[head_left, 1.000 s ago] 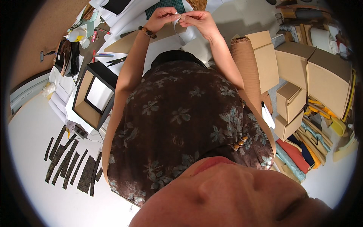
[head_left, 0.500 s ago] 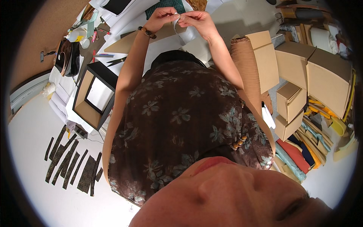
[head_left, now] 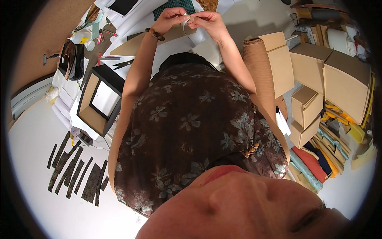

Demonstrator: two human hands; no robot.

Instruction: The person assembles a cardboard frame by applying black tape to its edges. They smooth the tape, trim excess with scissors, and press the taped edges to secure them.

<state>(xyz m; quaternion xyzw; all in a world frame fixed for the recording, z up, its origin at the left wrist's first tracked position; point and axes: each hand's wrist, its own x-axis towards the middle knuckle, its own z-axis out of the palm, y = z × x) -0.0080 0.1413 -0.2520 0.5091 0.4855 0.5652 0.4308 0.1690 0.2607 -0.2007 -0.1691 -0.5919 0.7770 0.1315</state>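
Close together at the top of the head view, my two hands pinch a thin white strip (head_left: 184, 26). My left hand (head_left: 170, 20) has thumb and fingers pressed together on one part of it. Just beside it, my right hand (head_left: 209, 24) pinches the strip too, its fingertips almost touching the left ones. A loose length of the strip curls down below my fingers. Under my hands lies a tan, pointed board (head_left: 129, 46) on white paper. The strip's exact material is too small to tell.
To the left stand a black-edged open box frame (head_left: 113, 77), scissors (head_left: 123, 64) and a glue bottle (head_left: 80, 38). A green cutting mat (head_left: 187, 4) lies beyond my hands. At right are a brown fabric roll (head_left: 258, 71) and several cardboard boxes (head_left: 344, 83). Dark strips (head_left: 91, 183) lie lower left.
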